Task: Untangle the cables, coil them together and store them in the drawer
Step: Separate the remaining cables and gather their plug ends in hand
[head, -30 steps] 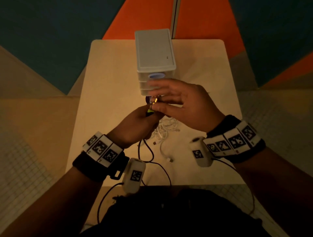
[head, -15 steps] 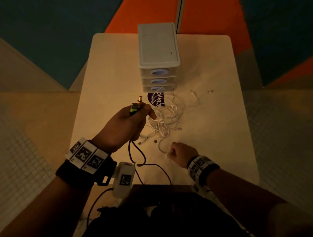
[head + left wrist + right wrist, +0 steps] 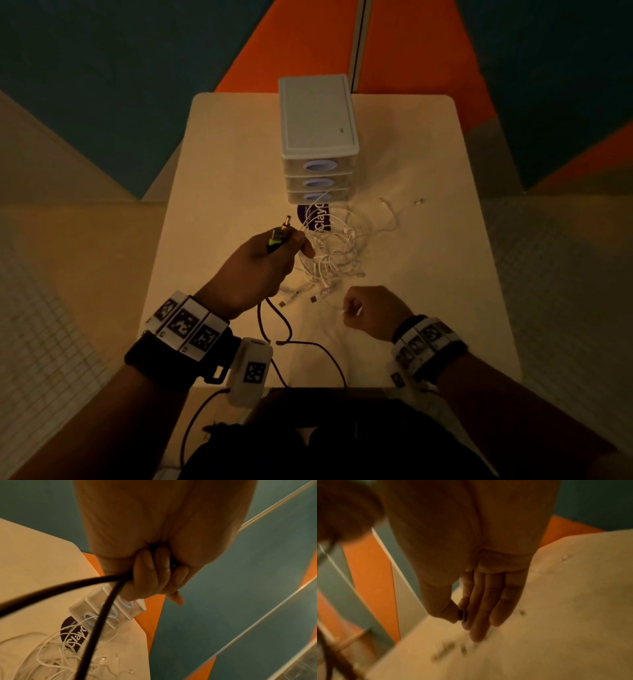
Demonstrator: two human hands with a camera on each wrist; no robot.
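My left hand (image 3: 263, 270) grips a black cable (image 3: 274, 329) just below its plugs (image 3: 279, 236), a green one and a gold one, which stick up out of the fist. Both strands of the black cable (image 3: 102, 615) run out under my curled fingers (image 3: 154, 574) and loop down to the near table edge. A tangle of white cables (image 3: 335, 253) lies on the table right of that hand, in front of the white drawer unit (image 3: 317, 137), whose three drawers are closed. My right hand (image 3: 370, 311) is low at the tangle's near edge and pinches a white cable end (image 3: 349, 310).
The pale table (image 3: 222, 171) carries a round purple sticker (image 3: 317, 216) under the white cables (image 3: 42, 660). Loose white plug ends (image 3: 419, 202) lie to the right of the drawer unit (image 3: 130, 609). The right wrist view is blurred. The floor is orange and teal.
My right hand left the plugs held in my left hand, dropped toward me to the tangle's near edge and took hold of a white cable end. The left hand keeps its grip.
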